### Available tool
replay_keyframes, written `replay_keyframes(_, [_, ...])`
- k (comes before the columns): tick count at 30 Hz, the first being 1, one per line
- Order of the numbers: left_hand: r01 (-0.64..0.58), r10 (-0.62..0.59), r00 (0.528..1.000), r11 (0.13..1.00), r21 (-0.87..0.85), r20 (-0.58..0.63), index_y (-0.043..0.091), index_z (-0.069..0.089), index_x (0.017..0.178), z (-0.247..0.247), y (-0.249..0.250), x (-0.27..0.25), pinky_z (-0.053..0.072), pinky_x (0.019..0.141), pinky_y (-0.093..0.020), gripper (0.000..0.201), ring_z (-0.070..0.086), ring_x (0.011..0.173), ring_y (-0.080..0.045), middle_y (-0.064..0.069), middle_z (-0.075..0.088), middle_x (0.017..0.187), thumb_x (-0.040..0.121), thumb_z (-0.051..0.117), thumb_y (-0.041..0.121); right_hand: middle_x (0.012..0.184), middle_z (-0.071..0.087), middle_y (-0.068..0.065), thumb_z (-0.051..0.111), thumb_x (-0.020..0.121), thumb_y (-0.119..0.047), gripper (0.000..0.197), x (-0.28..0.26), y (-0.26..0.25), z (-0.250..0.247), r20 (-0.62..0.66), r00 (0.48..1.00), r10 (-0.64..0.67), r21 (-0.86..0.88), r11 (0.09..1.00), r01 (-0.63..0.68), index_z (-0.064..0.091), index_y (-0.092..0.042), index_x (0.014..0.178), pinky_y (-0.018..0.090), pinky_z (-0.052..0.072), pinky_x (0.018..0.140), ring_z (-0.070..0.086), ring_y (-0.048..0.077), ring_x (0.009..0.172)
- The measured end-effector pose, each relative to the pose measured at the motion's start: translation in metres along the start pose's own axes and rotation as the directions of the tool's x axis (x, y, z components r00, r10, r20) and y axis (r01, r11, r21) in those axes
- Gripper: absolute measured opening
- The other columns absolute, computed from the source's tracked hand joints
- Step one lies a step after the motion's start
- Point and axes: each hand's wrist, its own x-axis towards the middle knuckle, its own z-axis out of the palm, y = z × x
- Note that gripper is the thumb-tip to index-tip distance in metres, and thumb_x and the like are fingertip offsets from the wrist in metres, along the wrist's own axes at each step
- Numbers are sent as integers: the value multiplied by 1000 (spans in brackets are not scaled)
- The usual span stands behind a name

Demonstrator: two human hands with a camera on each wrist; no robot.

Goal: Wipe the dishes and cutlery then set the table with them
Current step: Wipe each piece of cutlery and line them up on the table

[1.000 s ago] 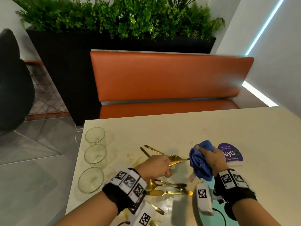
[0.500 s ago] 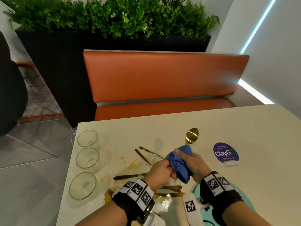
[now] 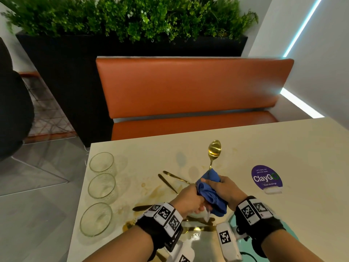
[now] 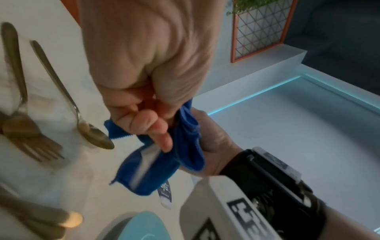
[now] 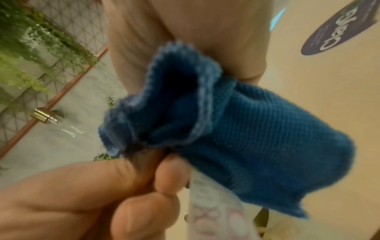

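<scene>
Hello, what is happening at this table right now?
A person is wiping a gold spoon with a blue cloth. The left hand holds the handle end, and the right hand squeezes the cloth around the handle. More gold cutlery lies on the stained table, not yet laid out. Three glasses stand in a row at the left edge.

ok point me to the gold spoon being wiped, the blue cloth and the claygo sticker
gold spoon [image 3: 214, 149]: head view, on the bowl raised above the cloth.
blue cloth [image 3: 209, 188]: head view, on the bunched middle between both hands.
ClayGo sticker [image 3: 266, 177]: head view, on its purple face, on the table.
</scene>
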Motion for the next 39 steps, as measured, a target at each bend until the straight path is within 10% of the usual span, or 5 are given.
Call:
replay_keyframes(6, [36,12,981,970,241,-193,15,63,105,-39,16,19,44,77,-25,18,54,89,-15,1,58,93,87,59,16,86,68,18,67,83,-24,18,11,0,-7,-3,1000,-19,-88,996,19,62,-7,82,40,53,80,62,29,78])
replay_keyframes(20, [10,-62,937,989,-150,-343,8,67,88,-73,54,93,41,71,-24,13,48,74,-11,-1,62,90,92,55,12,90,65,12,73,77,-27,26,60,-25,6,105,994,-32,-257,965,59,60,-8,90,36,53,79,61,25,82])
replay_keyframes(24, [85,-16,862,990,112,-506,7,64,106,-114,56,122,43,89,-33,22,57,103,-23,-7,63,109,97,45,14,98,68,13,73,78,-26,37,74,-20,-8,100,994,47,-152,988,-31,62,-4,106,30,55,70,65,25,83])
replay_keyframes(32, [342,57,912,440,830,-406,17,56,124,-159,27,166,43,97,-37,32,48,115,-26,-12,55,122,100,35,17,91,64,13,70,80,-23,25,92,-18,-42,-47,995,89,-150,984,-95,59,-6,95,32,51,71,61,27,82])
replay_keyframes(39, [233,272,898,368,900,-344,24,63,110,-161,2,196,42,86,-32,28,43,106,-22,-3,60,104,100,37,25,84,67,10,72,78,-21,23,96,-16,-50,-74,992,105,-82,990,-111,61,-7,93,29,53,65,63,22,74])
